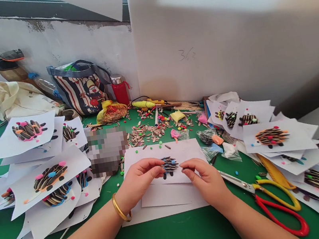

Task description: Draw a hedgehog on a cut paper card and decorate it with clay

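A small hedgehog figure (170, 165) made of striped sunflower seeds, with blue clay and dark feet, lies on white paper (165, 196) before me. At its left edge my left hand (146, 175), with a gold bangle on the wrist, has thumb and index finger pinched together; whatever is between them is hidden. Just right of the figure, my right hand (205, 179) is closed in a pinch, with a small dark piece at its fingertips, too small to name surely. Green clay balls (160, 147) and a loose seed (168, 147) lie along the paper's top edge.
Stacks of seed-hedgehog cards stand at left (50, 177) and right (280, 138). Scissors (262, 192) with red and yellow handles lie by my right forearm. Behind are scattered sunflower seeds (146, 131), bagged clay (230, 152), a red flask (120, 90) and a striped bag (79, 90).
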Demonstrator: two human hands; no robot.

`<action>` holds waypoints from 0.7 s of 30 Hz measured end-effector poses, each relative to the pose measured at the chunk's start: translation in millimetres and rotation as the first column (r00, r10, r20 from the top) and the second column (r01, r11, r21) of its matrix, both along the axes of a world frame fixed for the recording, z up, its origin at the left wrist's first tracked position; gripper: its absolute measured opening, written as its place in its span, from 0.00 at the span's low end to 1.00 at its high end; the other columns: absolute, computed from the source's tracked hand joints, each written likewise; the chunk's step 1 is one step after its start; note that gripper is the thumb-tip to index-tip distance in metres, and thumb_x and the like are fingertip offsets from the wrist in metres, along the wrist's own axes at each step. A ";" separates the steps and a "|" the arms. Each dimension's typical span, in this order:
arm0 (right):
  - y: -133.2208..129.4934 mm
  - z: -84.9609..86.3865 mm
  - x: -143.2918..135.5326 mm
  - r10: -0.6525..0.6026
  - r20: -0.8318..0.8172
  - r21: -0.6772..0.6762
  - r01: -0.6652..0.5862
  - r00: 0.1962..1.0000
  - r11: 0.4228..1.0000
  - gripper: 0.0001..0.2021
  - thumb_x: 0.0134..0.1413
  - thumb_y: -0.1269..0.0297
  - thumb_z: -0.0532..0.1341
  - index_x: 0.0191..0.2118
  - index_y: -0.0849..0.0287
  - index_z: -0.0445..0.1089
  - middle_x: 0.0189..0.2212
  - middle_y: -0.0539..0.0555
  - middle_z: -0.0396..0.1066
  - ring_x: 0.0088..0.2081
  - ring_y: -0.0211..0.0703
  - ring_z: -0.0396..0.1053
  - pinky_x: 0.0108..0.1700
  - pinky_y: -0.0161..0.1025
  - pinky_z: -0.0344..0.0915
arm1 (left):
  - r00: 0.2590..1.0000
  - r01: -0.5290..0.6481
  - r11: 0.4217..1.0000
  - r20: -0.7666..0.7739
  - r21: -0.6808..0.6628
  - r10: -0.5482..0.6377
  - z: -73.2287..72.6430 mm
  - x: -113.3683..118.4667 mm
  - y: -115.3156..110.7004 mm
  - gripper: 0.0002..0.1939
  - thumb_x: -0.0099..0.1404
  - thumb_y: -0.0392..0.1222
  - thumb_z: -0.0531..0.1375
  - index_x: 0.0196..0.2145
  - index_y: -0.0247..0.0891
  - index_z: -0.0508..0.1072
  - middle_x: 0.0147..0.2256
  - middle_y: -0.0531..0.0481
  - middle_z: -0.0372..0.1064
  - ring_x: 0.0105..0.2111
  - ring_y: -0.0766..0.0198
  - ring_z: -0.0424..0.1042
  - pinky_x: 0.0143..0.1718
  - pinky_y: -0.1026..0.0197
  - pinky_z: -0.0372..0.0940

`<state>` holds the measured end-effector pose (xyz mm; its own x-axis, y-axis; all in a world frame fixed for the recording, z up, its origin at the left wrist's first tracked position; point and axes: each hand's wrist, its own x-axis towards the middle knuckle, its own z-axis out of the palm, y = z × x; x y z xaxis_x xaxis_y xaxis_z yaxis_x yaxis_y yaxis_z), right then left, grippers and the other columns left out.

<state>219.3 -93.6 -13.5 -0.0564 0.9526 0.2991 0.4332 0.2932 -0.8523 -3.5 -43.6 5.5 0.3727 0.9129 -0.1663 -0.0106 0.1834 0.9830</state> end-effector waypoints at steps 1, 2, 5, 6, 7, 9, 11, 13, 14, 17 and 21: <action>0.4 -1.0 -0.2 -0.005 -0.008 0.002 0.005 1.000 1.000 0.09 0.63 0.63 0.59 0.45 0.53 0.75 0.38 0.54 0.76 0.40 0.45 0.73 0.43 0.41 0.70 | 1.000 -0.001 1.000 0.000 0.006 0.001 -0.7 0.4 -0.1 0.18 0.59 0.52 0.65 0.42 0.36 0.77 0.33 0.46 0.77 0.34 0.61 0.75 0.40 0.58 0.69; 0.7 -1.9 -0.3 -0.006 -0.016 0.001 0.006 1.000 1.000 0.10 0.64 0.63 0.58 0.46 0.52 0.75 0.39 0.54 0.77 0.41 0.45 0.74 0.44 0.41 0.70 | 1.000 0.000 1.000 -0.001 0.014 0.000 -1.5 0.4 0.0 0.19 0.61 0.52 0.64 0.43 0.36 0.77 0.34 0.45 0.77 0.34 0.61 0.75 0.40 0.58 0.69; 0.9 -3.3 -0.3 -0.006 -0.022 -0.020 0.006 1.000 1.000 0.10 0.64 0.63 0.59 0.46 0.52 0.76 0.38 0.54 0.77 0.40 0.44 0.74 0.43 0.40 0.71 | 1.000 0.008 0.999 -0.030 0.035 -0.007 -3.0 -1.3 0.6 0.17 0.62 0.53 0.62 0.39 0.36 0.78 0.28 0.49 0.75 0.29 0.64 0.72 0.35 0.60 0.68; 0.8 -3.3 -0.2 -0.009 -0.020 -0.030 0.008 1.000 1.000 0.08 0.63 0.63 0.60 0.44 0.53 0.76 0.37 0.53 0.76 0.38 0.44 0.73 0.42 0.39 0.70 | 0.999 0.010 0.999 -0.043 0.042 -0.008 -3.1 -2.2 0.9 0.15 0.61 0.52 0.63 0.37 0.36 0.78 0.26 0.50 0.73 0.28 0.65 0.70 0.33 0.62 0.67; 0.7 -3.1 -0.1 -0.013 -0.017 -0.038 0.012 1.000 0.999 0.06 0.61 0.63 0.61 0.41 0.53 0.76 0.35 0.53 0.76 0.37 0.43 0.73 0.40 0.39 0.70 | 0.999 0.013 0.999 -0.053 0.049 -0.010 -3.0 -3.0 1.2 0.14 0.60 0.51 0.64 0.34 0.36 0.77 0.25 0.52 0.72 0.26 0.67 0.68 0.32 0.63 0.66; 0.5 -2.3 0.0 -0.021 -0.011 -0.045 0.021 1.000 0.999 0.02 0.57 0.64 0.64 0.36 0.54 0.74 0.31 0.51 0.74 0.34 0.42 0.71 0.38 0.37 0.69 | 0.998 0.013 0.998 -0.057 0.069 -0.009 -2.8 -3.6 1.5 0.12 0.56 0.49 0.67 0.31 0.36 0.77 0.25 0.53 0.71 0.26 0.68 0.67 0.30 0.64 0.65; 0.3 -1.6 -0.4 -0.025 -0.001 -0.044 0.025 1.000 0.999 0.03 0.55 0.64 0.66 0.32 0.55 0.72 0.29 0.50 0.72 0.32 0.41 0.69 0.36 0.37 0.69 | 0.999 0.007 0.996 -0.054 0.086 -0.003 -3.0 -2.7 1.3 0.12 0.54 0.47 0.68 0.31 0.37 0.77 0.28 0.52 0.73 0.27 0.67 0.69 0.32 0.64 0.67; 0.3 -1.7 -0.8 -0.023 0.010 -0.045 0.023 1.000 0.999 0.02 0.56 0.64 0.65 0.33 0.55 0.72 0.30 0.50 0.72 0.33 0.42 0.69 0.37 0.37 0.69 | 0.998 0.008 0.996 -0.058 0.090 -0.002 -3.9 -0.5 0.4 0.12 0.54 0.47 0.68 0.34 0.37 0.77 0.31 0.50 0.76 0.31 0.64 0.72 0.36 0.61 0.69; 0.2 -2.1 -1.0 -0.019 0.014 -0.045 0.020 1.000 0.999 0.02 0.57 0.64 0.64 0.35 0.55 0.73 0.31 0.51 0.73 0.34 0.42 0.70 0.38 0.38 0.69 | 0.998 0.007 0.996 -0.060 0.085 -0.002 -4.4 0.7 -0.2 0.13 0.55 0.47 0.68 0.36 0.37 0.78 0.33 0.48 0.77 0.32 0.63 0.74 0.38 0.60 0.70; 0.3 -4.0 -1.1 -0.002 0.013 -0.040 0.003 1.000 0.999 0.07 0.61 0.64 0.61 0.43 0.53 0.75 0.38 0.54 0.76 0.39 0.44 0.73 0.43 0.41 0.71 | 0.998 0.012 0.998 -0.061 0.058 -0.009 -5.3 2.9 -1.5 0.16 0.58 0.49 0.65 0.41 0.37 0.78 0.35 0.45 0.79 0.35 0.59 0.76 0.41 0.56 0.71; 0.5 -3.8 -0.5 0.012 0.026 -0.038 -0.011 1.000 0.999 0.09 0.64 0.63 0.58 0.45 0.53 0.75 0.40 0.54 0.76 0.43 0.45 0.73 0.45 0.40 0.70 | 0.996 0.025 0.997 -0.091 0.077 -0.018 -4.0 1.0 -1.2 0.16 0.61 0.53 0.62 0.35 0.36 0.78 0.28 0.47 0.77 0.29 0.62 0.74 0.35 0.60 0.71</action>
<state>218.8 -93.2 -17.3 -0.0743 0.9624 0.2612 0.4521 0.2660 -0.8514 -2.6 -44.7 1.6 0.3793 0.9162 -0.1292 0.0820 0.1058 0.9910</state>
